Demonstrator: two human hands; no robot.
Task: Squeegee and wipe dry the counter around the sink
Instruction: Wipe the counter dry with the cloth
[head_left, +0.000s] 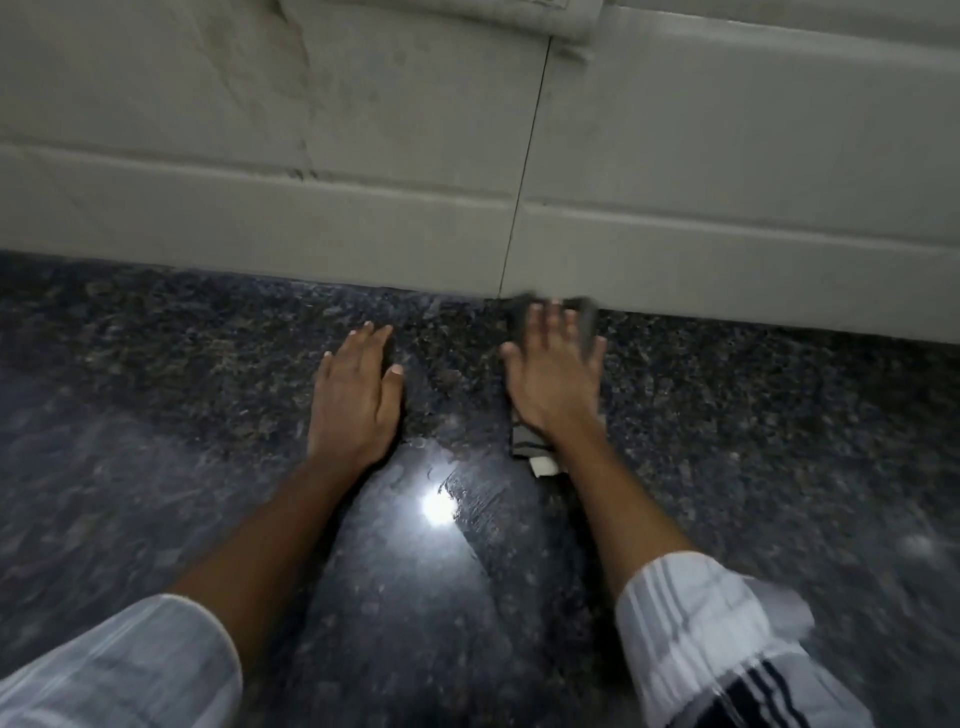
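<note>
A dark speckled granite counter (182, 415) fills the lower view and runs back to a tiled wall. My left hand (356, 397) lies flat on the stone, fingers straight, holding nothing. My right hand (553, 376) presses flat with spread fingers on a dark grey cloth (524, 441) close to the wall. The cloth shows beyond my fingertips and under my wrist, where a white tag (544, 466) sticks out. The hand and cloth are blurred by motion. Wet streaks (467, 499) gleam beside a light reflection between my forearms. No sink or squeegee is in view.
The pale tiled wall (363, 156) rises along the counter's far edge, with a vertical grout line (524, 171) above my right hand. My white striped sleeves sit at the lower corners. Counter stretches to the left and right of both hands.
</note>
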